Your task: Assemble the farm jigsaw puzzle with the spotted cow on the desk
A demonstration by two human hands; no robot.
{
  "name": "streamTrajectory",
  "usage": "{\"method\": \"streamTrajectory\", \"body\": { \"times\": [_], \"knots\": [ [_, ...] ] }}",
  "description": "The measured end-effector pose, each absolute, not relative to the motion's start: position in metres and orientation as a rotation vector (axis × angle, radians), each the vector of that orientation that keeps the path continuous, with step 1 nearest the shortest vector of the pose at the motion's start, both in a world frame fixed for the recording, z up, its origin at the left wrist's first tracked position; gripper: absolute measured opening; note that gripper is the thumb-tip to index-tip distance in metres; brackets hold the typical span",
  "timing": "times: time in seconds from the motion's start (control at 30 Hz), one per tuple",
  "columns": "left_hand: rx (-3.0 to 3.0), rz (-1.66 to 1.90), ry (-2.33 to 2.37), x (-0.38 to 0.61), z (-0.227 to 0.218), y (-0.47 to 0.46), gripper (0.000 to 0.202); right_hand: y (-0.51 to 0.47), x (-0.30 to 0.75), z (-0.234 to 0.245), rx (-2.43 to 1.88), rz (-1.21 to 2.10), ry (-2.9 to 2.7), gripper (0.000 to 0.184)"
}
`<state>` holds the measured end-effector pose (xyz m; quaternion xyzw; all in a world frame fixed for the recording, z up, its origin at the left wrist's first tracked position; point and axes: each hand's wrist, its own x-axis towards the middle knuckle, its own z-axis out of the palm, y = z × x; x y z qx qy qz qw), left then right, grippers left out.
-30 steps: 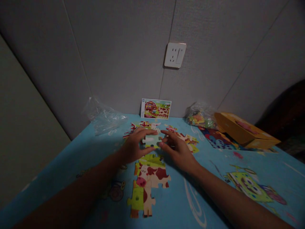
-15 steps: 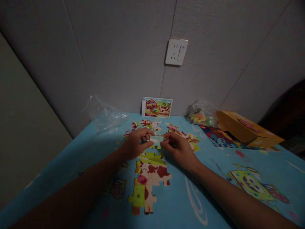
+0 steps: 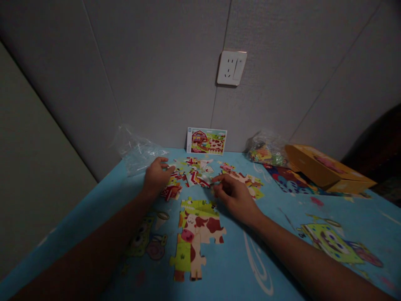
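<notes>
My left hand [image 3: 157, 175] is at the left edge of the loose puzzle pieces [image 3: 191, 167], its thumb and forefinger apart. My right hand [image 3: 232, 193] is pinched at the right side of the pile, on a small puzzle piece [image 3: 205, 179] that looks pale and is partly blurred. Nearer to me lies a joined section of puzzle [image 3: 203, 223], showing a brown-and-white cow on green grass. More puzzle pieces [image 3: 255, 188] lie behind my right hand, which partly covers them.
Against the wall leans a farm picture card [image 3: 206, 141]. A clear plastic bag [image 3: 142, 156] lies at left. To the right are a bag of pieces [image 3: 266, 152], an orange box [image 3: 328, 167] and a dark printed sheet [image 3: 286, 182]. A patterned blue cloth [image 3: 232, 267] covers the table.
Both hands were together on a pale green puzzle piece above the cow section. My left hand has let go and moved left; my right hand has stayed nearly in place.
</notes>
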<state>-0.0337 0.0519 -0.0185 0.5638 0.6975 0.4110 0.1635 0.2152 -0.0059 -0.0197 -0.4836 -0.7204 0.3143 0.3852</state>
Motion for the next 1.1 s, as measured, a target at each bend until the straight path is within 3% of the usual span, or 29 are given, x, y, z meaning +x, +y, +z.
{"method": "streamTrajectory", "body": {
  "times": [0.17, 0.3, 0.4, 0.5, 0.67, 0.73, 0.9, 1.1],
  "knots": [
    [2.192, 0.489, 2.265, -0.027, -0.005, 0.022, 0.063, -0.008, 0.214, -0.015, -1.264, 0.804, -1.871, 0.015],
    [2.210, 0.260, 2.116, -0.031, 0.001, 0.016, 0.045, -0.008, 0.212, -0.015, -1.276, 0.830, -1.898, 0.014],
    [2.177, 0.332, 1.986, -0.035, 0.001, 0.023, 0.032, -0.008, 0.211, -0.016, -1.282, 0.846, -1.919, 0.015],
    [1.987, 0.655, 1.990, -0.035, 0.003, 0.030, 0.018, -0.008, 0.210, -0.016, -1.277, 0.885, -1.906, 0.015],
    [1.611, 1.171, 1.301, -0.013, 0.008, 0.025, 0.027, -0.013, 0.207, -0.010, -1.200, 0.931, -1.849, 0.033],
    [1.547, 1.154, 1.084, 0.000, 0.006, 0.018, 0.026, -0.015, 0.205, -0.010, -1.134, 0.964, -1.854, 0.040],
    [1.741, 0.984, 0.903, 0.013, -0.004, 0.007, 0.019, -0.012, 0.204, -0.012, -1.080, 1.033, -1.691, 0.023],
    [1.960, 1.027, 0.898, 0.009, -0.006, 0.009, 0.015, -0.011, 0.204, -0.006, -1.060, 1.156, -1.459, 0.035]
  ]
}}
